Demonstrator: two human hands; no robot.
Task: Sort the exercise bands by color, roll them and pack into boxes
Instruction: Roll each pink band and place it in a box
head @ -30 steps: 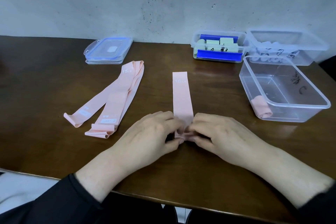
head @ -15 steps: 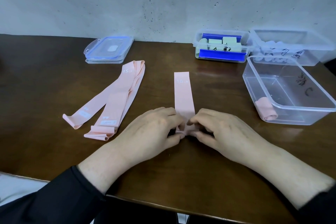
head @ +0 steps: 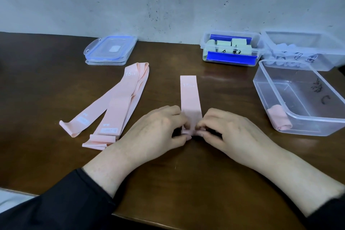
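Note:
A pink exercise band (head: 190, 97) marked 15 LB lies flat and straight on the brown table (head: 186, 173). Its near end is curled into a small roll. My left hand (head: 155, 129) pinches that roll from the left and my right hand (head: 229, 130) pinches it from the right. Several more pink bands (head: 115, 104) lie loose in a pile to the left. A clear open box (head: 306, 127) at the right holds one rolled pink band (head: 279, 118) in its near left corner.
A box with blue clips (head: 231, 58) at the back holds pale green rolls. Beside it at the far right stands a clear box (head: 306, 50) of white rolls. Stacked lids with blue seals (head: 110, 50) lie at the back left. The wall runs close behind.
Both hands have rolled the near end of the band a little farther away from me, so the flat part is shorter. Nothing else on the table has shifted.

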